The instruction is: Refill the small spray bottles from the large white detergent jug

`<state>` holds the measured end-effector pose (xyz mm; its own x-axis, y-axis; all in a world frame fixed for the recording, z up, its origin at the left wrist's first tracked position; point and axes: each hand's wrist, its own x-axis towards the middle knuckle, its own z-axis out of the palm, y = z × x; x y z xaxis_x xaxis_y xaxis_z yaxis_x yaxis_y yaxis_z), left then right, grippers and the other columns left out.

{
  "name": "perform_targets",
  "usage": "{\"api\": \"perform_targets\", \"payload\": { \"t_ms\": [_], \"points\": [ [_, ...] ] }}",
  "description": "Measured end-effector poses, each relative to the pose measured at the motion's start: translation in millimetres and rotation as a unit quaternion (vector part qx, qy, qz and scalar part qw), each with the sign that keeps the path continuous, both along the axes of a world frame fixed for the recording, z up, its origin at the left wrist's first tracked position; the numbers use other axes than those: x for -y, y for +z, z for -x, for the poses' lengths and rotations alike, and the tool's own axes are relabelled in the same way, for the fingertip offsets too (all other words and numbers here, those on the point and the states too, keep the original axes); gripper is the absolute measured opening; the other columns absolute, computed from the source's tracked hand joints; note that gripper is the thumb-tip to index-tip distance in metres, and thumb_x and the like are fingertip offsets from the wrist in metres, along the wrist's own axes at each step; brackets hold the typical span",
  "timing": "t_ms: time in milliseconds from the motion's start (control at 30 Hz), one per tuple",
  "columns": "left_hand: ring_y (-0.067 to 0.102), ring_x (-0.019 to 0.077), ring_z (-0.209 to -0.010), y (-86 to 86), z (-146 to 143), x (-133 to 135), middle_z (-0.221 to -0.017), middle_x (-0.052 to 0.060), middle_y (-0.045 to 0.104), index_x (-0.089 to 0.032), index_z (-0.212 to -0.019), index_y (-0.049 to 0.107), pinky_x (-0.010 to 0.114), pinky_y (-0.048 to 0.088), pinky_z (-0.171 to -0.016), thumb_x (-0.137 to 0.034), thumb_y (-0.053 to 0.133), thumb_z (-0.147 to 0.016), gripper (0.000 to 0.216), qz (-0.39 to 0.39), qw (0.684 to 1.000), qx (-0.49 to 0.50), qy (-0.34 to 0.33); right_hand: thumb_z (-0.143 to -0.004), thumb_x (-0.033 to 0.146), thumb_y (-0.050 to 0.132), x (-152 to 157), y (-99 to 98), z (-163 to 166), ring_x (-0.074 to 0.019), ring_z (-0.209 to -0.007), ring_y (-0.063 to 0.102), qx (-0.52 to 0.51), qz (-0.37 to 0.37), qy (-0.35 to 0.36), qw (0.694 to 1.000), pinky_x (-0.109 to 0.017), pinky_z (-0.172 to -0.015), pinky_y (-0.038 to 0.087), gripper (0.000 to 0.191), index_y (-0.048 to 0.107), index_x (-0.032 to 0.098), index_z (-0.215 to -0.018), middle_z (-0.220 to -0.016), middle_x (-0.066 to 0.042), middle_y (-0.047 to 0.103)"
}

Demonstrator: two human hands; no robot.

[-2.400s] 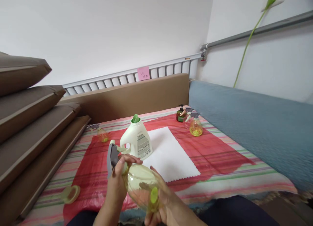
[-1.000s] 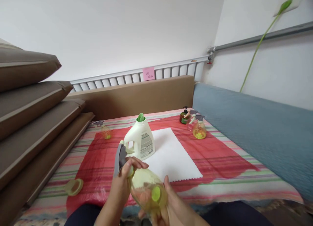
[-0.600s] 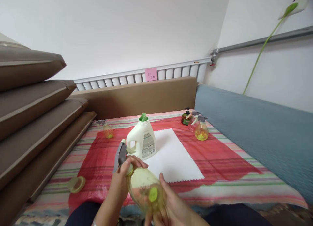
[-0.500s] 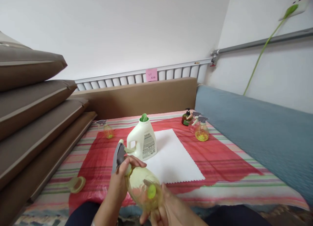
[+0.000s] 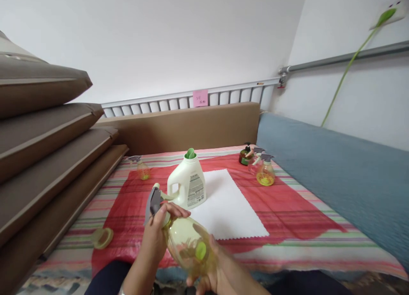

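Observation:
A clear yellow spray bottle with a grey trigger head is held tilted, its head up to the left and its base down to the right. Around its neck, just under the trigger head, my left hand is closed. My right hand cups the base from the right and below, fingers curled under it. A green spot shows through the bottle wall. Just beyond stands a white detergent jug, upright, with a green spout in its open mouth. The jug is beside a white sheet with a scalloped edge.
At the back right stand a yellow spray bottle, a clear pink one and a dark pump bottle. Another spray bottle is at the back left. A round cap lies front left. Stacked brown cushions border the left side.
The view has shifted slightly. My hands keep the same grip on the spray bottle, which appears turned a little, and my right-hand fingers have shifted slightly under its base.

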<state>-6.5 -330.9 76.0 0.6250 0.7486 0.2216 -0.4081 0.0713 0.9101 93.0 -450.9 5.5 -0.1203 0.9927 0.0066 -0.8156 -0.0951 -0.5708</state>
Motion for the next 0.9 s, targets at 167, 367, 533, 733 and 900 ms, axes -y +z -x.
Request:
{"api": "perform_targets", "payload": {
  "t_ms": [167, 367, 533, 733, 900],
  "points": [
    [0.059, 0.0225, -0.076, 0.7, 1, 1, -0.070, 0.007, 0.065, -0.015, -0.063, 0.060, 0.035, 0.041, -0.078, -0.033, 0.042, -0.083, 0.032, -0.012, 1.000, -0.011, -0.020, -0.068, 0.059, 0.062, 4, -9.9, -2, -0.0159, -0.060, 0.067, -0.006, 0.001, 0.024, 1.000, -0.019, -0.047, 0.047, 0.083, 0.030, 0.020, -0.134, -0.109, -0.018, 0.063],
    [0.058, 0.0237, -0.078, -1.6, -1, 1, -0.072, 0.008, 0.064, -0.015, -0.068, 0.061, 0.041, 0.040, -0.084, -0.034, 0.039, -0.085, 0.034, 0.018, 0.993, 0.010, -0.114, -0.076, 0.076, 0.026, -7, -17.0, 3, -0.0155, -0.061, 0.064, -0.099, 0.083, 0.060, 0.990, -0.021, -0.049, 0.047, 0.086, 0.053, 0.006, -0.118, -0.093, -0.018, 0.068],
    [0.058, 0.0236, -0.077, -5.2, -2, 3, -0.070, 0.008, 0.063, -0.014, -0.068, 0.062, 0.043, 0.040, -0.087, -0.034, 0.041, -0.084, 0.032, 0.022, 0.993, 0.025, -0.110, -0.069, 0.082, 0.021, -8, -16.6, 2, -0.0171, -0.062, 0.065, -0.080, 0.055, 0.096, 0.991, -0.021, -0.048, 0.046, 0.096, 0.049, 0.008, -0.122, -0.095, -0.020, 0.068],
    [0.060, 0.0248, -0.076, -4.0, -2, 1, -0.067, 0.007, 0.062, -0.014, -0.066, 0.062, 0.041, 0.041, -0.083, -0.035, 0.045, -0.082, 0.031, 0.011, 0.995, 0.013, -0.095, -0.069, 0.073, 0.046, 5, -30.4, 0, -0.0084, -0.045, 0.060, -0.043, 0.016, 0.075, 0.996, -0.011, -0.035, 0.034, 0.086, 0.046, 0.005, -0.123, -0.082, -0.019, 0.070],
    [0.059, 0.0231, -0.074, -3.6, -3, 4, -0.069, 0.008, 0.063, -0.014, -0.066, 0.063, 0.036, 0.042, -0.077, -0.036, 0.045, -0.081, 0.032, -0.006, 0.996, 0.013, -0.085, -0.076, 0.071, 0.039, -3, -19.9, 6, -0.0135, -0.058, 0.063, -0.073, 0.040, 0.045, 0.996, -0.021, -0.048, 0.046, 0.077, 0.055, 0.008, -0.117, -0.094, -0.017, 0.069]
  ]
}}
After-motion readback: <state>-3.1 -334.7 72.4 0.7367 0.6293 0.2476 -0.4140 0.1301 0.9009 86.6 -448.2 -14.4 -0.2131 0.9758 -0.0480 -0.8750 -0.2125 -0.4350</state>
